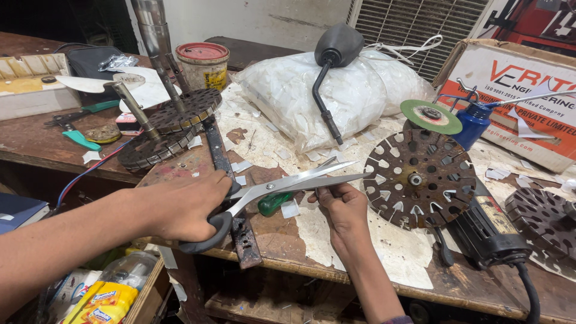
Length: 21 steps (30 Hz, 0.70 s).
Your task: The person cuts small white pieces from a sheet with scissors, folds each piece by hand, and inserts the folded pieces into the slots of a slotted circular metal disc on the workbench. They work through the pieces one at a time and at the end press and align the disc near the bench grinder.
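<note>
My left hand (186, 204) grips the black handles of large steel scissors (282, 183), whose blades stand slightly apart and point right. My right hand (342, 210) comes up from below. Its thumb and fingers pinch what looks like a thin grey strip (351, 178) lying just under the blades. Beneath the scissors rests a green-handled screwdriver (271, 204). White paper scraps lie scattered on the worn wooden bench (288, 240).
A round slotted metal disc (420, 177) sits right of my hands, beside a black grinder (486, 231) with a green wheel (431, 116). A blue oil can (474, 123), cardboard box (516, 90), white bag (336, 90), tin (204, 63) and stacked discs on shafts (180, 114) stand behind.
</note>
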Each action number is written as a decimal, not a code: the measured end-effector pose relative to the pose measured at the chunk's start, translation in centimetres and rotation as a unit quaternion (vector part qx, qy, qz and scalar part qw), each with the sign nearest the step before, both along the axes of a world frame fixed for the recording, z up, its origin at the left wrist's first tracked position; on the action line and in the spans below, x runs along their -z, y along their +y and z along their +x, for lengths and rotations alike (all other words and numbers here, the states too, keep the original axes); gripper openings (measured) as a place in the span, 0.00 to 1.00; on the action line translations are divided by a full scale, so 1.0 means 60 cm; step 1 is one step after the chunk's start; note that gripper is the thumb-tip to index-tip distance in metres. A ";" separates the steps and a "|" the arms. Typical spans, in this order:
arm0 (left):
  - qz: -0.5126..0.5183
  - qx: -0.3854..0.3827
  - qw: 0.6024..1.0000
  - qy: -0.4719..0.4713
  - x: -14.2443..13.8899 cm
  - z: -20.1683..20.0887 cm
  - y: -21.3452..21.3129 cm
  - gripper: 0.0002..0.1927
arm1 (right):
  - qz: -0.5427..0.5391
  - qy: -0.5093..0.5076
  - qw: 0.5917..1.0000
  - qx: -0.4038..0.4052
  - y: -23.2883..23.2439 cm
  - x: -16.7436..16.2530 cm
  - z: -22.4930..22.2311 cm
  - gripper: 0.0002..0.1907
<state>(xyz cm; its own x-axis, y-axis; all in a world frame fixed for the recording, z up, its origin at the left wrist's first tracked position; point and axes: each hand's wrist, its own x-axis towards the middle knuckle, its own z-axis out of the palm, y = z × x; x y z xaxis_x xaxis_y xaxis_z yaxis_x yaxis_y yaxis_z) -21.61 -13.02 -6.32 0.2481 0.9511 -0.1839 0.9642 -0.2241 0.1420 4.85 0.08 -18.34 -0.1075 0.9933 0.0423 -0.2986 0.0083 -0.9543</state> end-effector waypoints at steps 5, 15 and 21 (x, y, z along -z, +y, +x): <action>-0.013 -0.007 0.999 -0.050 -0.007 0.003 0.000 0.21 | 0.012 0.026 1.000 -0.010 0.004 0.001 -0.001 0.06; -0.008 0.017 1.000 -0.011 -0.009 0.001 0.003 0.22 | 0.010 0.022 1.000 -0.001 -0.005 -0.012 -0.007 0.07; -0.029 -0.007 1.000 0.005 -0.006 0.004 0.002 0.25 | 0.005 0.012 1.000 -0.002 -0.017 -0.021 -0.008 0.07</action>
